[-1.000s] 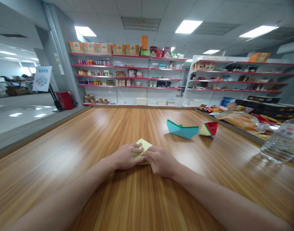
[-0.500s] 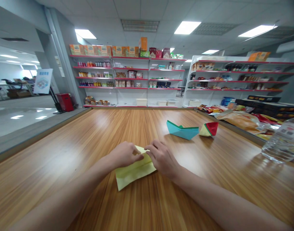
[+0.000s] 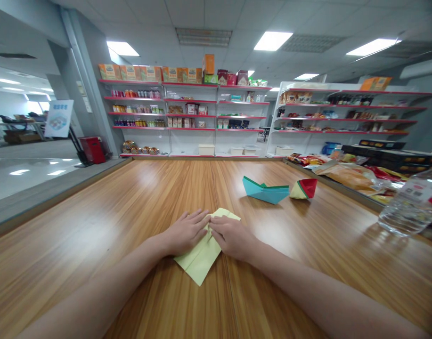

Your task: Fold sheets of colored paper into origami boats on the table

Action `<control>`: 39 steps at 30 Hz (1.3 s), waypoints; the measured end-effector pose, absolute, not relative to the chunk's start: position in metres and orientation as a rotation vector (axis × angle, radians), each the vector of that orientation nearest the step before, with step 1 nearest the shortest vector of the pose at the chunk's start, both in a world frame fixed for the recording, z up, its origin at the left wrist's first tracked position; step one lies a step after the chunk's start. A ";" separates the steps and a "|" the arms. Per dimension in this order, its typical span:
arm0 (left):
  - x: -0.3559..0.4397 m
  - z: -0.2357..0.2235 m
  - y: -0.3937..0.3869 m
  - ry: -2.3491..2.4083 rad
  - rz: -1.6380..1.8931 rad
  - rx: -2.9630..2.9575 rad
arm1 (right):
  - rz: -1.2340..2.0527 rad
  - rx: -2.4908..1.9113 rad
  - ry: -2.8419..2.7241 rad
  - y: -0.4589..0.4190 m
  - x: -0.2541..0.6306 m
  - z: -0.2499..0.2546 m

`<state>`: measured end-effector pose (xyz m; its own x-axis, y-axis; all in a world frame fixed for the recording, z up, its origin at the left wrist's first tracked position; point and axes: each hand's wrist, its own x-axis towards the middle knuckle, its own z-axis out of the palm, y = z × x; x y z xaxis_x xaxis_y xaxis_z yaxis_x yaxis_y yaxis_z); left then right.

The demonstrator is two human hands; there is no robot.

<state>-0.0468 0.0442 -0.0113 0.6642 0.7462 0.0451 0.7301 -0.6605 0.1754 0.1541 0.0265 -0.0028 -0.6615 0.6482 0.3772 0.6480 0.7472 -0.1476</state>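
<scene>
A sheet of pale yellow paper (image 3: 200, 263) lies on the wooden table, turned at a slant, with a crease running along it. My left hand (image 3: 188, 231) rests flat on its left side, fingers stretched out toward the middle. From the other side my right hand (image 3: 233, 236) presses on the sheet with straightened fingers, its thumb apart from them. The fingertips of both hands meet near the paper's centre and hide part of it. Farther off stand a blue paper boat (image 3: 265, 192) with a green edge and a small red and yellow folded paper piece (image 3: 303, 189).
A clear plastic bottle (image 3: 410, 207) stands at the right of the wooden table (image 3: 131, 197). Snack bags (image 3: 346, 176) and black boxes (image 3: 388, 155) lie beyond the right edge. Stocked shelves (image 3: 191, 115) line the back.
The yellow paper has turned and lies flatter. My left hand has gone from pinching its upper edge to lying flat on it; the right hand's fingers have straightened onto the sheet.
</scene>
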 end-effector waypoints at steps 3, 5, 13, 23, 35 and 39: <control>-0.047 -0.010 0.042 1.251 0.134 2.719 | -0.042 -1.132 -2.569 0.031 0.155 -0.005; -0.046 -0.007 0.039 1.268 0.115 2.704 | -0.104 -1.291 -2.544 0.035 0.157 -0.006; -0.040 -0.003 0.032 1.329 0.114 2.640 | 0.007 -0.873 -2.687 0.024 0.160 0.006; -0.045 0.003 0.030 1.244 0.140 2.694 | -0.030 -1.319 -2.513 0.046 0.177 -0.003; -0.044 -0.019 0.045 1.660 0.571 2.548 | -0.019 -1.198 -2.290 0.047 0.180 -0.012; -0.045 -0.018 0.045 1.628 0.728 2.573 | -0.024 -1.098 -2.363 0.042 0.176 -0.006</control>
